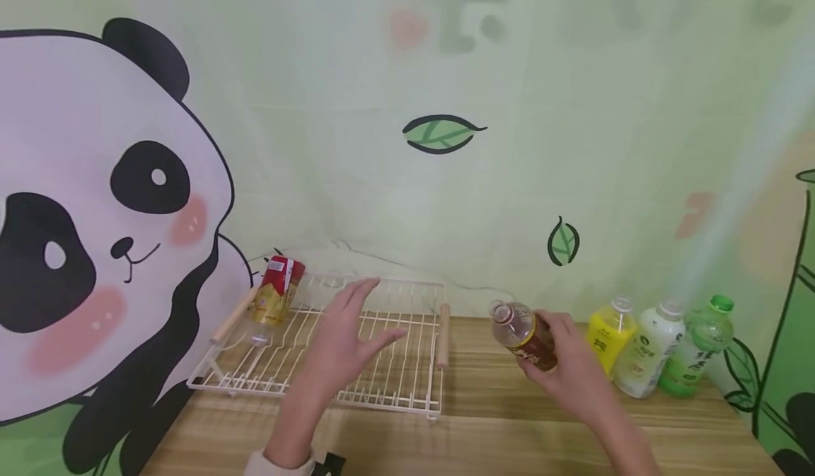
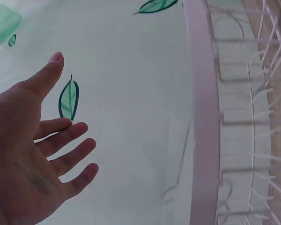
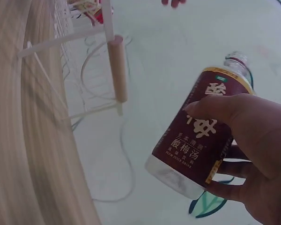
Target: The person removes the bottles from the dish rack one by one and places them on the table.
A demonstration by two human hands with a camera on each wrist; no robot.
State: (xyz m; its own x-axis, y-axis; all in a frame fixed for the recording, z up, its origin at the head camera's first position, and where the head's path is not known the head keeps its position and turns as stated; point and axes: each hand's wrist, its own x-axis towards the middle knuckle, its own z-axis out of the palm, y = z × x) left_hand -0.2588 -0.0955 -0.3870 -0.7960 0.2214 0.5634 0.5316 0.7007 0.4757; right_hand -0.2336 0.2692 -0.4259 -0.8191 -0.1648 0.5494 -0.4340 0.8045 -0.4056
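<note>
My right hand [image 1: 567,363] grips a clear plastic bottle [image 3: 196,140] with a dark maroon plum juice label, its fingers and thumb around the label. In the head view the bottle's uncapped-looking neck tilts toward the upper left, above the table. My left hand [image 1: 344,338] hangs over a white wire rack [image 1: 395,363], fingers spread and holding nothing; in the left wrist view its palm [image 2: 23,154] shows. A bottle with a red and gold label [image 1: 279,288] leans neck-down at the rack's left side.
Three bottles stand at the table's right: a yellow one [image 1: 611,331], a white one [image 1: 649,349] and a green-capped one [image 1: 698,349]. The rack has wooden handles [image 1: 444,334] on its sides. A panda-printed curtain [image 1: 356,200] hangs behind the wooden table [image 1: 509,433].
</note>
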